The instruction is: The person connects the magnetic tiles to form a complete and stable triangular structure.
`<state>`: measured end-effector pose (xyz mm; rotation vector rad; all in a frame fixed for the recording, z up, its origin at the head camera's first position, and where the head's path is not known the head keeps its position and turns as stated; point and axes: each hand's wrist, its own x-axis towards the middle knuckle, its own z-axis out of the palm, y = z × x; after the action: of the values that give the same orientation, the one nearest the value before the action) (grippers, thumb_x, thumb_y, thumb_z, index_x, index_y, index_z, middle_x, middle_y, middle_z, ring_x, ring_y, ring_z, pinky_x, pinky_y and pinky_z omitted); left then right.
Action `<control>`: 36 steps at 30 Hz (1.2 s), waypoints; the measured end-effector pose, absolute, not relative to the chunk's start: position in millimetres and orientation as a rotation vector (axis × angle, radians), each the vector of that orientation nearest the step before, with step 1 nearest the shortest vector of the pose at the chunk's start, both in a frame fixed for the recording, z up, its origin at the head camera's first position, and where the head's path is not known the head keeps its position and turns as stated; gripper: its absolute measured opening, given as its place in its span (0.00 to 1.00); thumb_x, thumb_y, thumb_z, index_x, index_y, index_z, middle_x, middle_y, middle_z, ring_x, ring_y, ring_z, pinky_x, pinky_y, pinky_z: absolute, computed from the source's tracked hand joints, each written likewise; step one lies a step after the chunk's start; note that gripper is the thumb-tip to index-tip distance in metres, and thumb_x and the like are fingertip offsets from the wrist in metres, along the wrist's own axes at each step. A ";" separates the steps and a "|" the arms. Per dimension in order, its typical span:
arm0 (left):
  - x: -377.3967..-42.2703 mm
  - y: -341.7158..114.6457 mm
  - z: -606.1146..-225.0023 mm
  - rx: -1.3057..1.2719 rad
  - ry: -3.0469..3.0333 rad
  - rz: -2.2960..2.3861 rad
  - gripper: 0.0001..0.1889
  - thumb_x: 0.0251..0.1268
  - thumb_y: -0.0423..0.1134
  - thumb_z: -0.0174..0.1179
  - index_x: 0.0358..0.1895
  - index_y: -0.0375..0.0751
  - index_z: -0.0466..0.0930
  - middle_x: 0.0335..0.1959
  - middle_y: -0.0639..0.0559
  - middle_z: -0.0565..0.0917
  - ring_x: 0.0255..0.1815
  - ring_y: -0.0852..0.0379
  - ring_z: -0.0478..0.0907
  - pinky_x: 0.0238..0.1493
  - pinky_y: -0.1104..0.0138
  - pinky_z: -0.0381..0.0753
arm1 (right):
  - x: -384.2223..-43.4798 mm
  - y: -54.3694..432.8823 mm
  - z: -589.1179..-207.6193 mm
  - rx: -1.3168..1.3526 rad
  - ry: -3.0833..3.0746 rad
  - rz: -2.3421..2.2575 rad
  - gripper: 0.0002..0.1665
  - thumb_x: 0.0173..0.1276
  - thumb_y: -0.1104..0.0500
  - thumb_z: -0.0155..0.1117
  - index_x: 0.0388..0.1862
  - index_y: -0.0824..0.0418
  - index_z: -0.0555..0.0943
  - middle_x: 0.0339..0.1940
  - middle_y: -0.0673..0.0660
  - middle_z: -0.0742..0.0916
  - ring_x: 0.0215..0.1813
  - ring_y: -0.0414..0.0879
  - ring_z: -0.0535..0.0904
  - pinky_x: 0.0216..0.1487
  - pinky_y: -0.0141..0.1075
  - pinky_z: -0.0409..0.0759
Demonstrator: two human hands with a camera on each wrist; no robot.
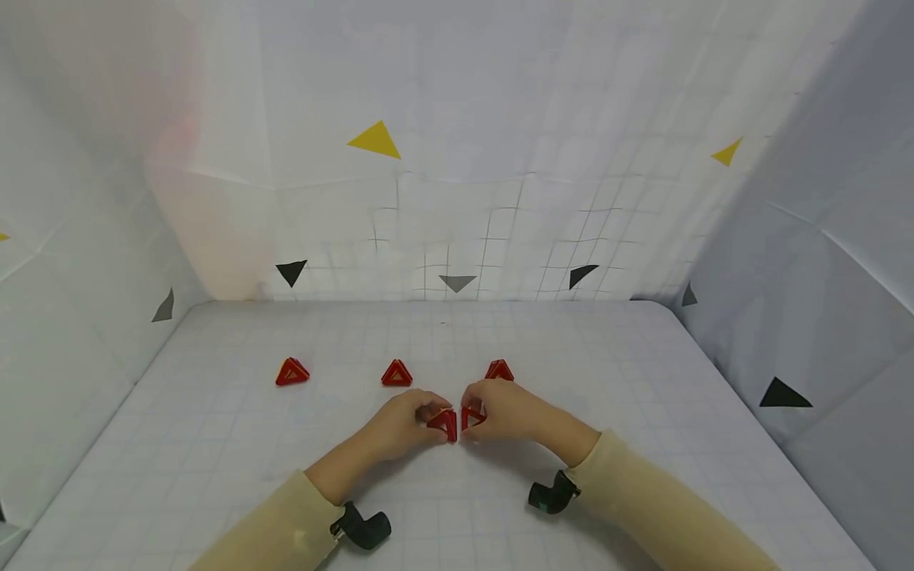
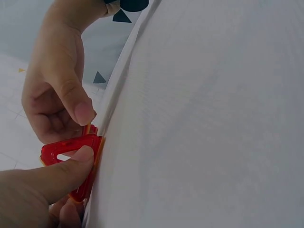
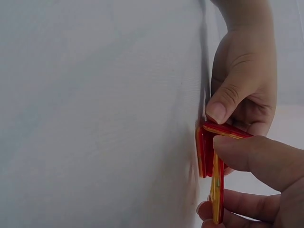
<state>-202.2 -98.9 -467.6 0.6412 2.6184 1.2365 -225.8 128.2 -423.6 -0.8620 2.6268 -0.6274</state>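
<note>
My left hand [image 1: 400, 426] pinches a red triangular frame piece [image 2: 76, 142] between thumb and fingers, low over the white table. In the right wrist view this piece looks folded, with several red faces joined at an angle. My right hand [image 1: 510, 408] pinches another red triangular tile [image 1: 465, 419], seen edge-on with a yellow rim in the right wrist view. The two hands face each other, and the held pieces are almost side by side. Just behind the right hand's fingers sits a red triangular pyramid [image 1: 500, 369], its lower part partly covered by the hand.
Two more red triangular pyramids stand in the same row, one at the middle [image 1: 396, 373] and one at the left [image 1: 292, 372]. A white cloth with a faint grid covers the table [image 1: 214, 444]. White sheet walls with yellow and black triangle marks enclose the back and sides.
</note>
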 end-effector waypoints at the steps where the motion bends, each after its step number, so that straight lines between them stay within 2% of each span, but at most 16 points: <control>1: -202.2 -98.8 -467.6 0.643 2.616 1.239 0.19 0.57 0.40 0.74 0.53 0.48 0.84 0.37 0.62 0.82 0.41 0.61 0.77 0.45 0.65 0.77 | -225.3 127.7 -423.5 -0.862 2.627 -0.628 0.19 0.56 0.53 0.78 0.45 0.55 0.83 0.33 0.44 0.83 0.35 0.40 0.77 0.38 0.36 0.78; 8: -202.8 -98.8 -467.7 0.660 2.604 1.248 0.19 0.58 0.39 0.74 0.53 0.48 0.84 0.36 0.63 0.82 0.41 0.62 0.78 0.46 0.65 0.77 | -225.1 125.6 -427.7 -0.895 2.643 -0.621 0.17 0.56 0.54 0.78 0.44 0.55 0.83 0.31 0.45 0.82 0.34 0.41 0.76 0.37 0.35 0.77; 17: -202.5 -98.6 -467.4 0.656 2.608 1.248 0.19 0.57 0.38 0.74 0.53 0.48 0.84 0.36 0.63 0.82 0.41 0.62 0.78 0.47 0.64 0.77 | -223.6 121.9 -429.8 -0.924 2.674 -0.580 0.19 0.56 0.51 0.79 0.44 0.54 0.83 0.34 0.43 0.82 0.37 0.39 0.76 0.40 0.34 0.77; 26: -202.5 -98.5 -467.0 0.654 2.605 1.250 0.19 0.58 0.39 0.74 0.53 0.48 0.84 0.36 0.62 0.82 0.41 0.61 0.78 0.47 0.63 0.77 | -221.6 120.8 -430.1 -0.915 2.680 -0.573 0.19 0.56 0.52 0.79 0.45 0.55 0.83 0.34 0.44 0.82 0.36 0.38 0.76 0.39 0.33 0.77; 36: -202.5 -98.3 -467.2 0.646 2.602 1.261 0.18 0.58 0.38 0.74 0.52 0.47 0.84 0.36 0.62 0.82 0.41 0.61 0.77 0.46 0.64 0.77 | -223.2 124.4 -428.7 -0.890 2.612 -0.649 0.21 0.55 0.57 0.80 0.47 0.56 0.84 0.37 0.46 0.85 0.40 0.40 0.79 0.45 0.38 0.80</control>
<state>-202.5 -98.3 -467.2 0.6463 2.6025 1.2614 -223.2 124.4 -428.7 -0.8904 2.6116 -0.6491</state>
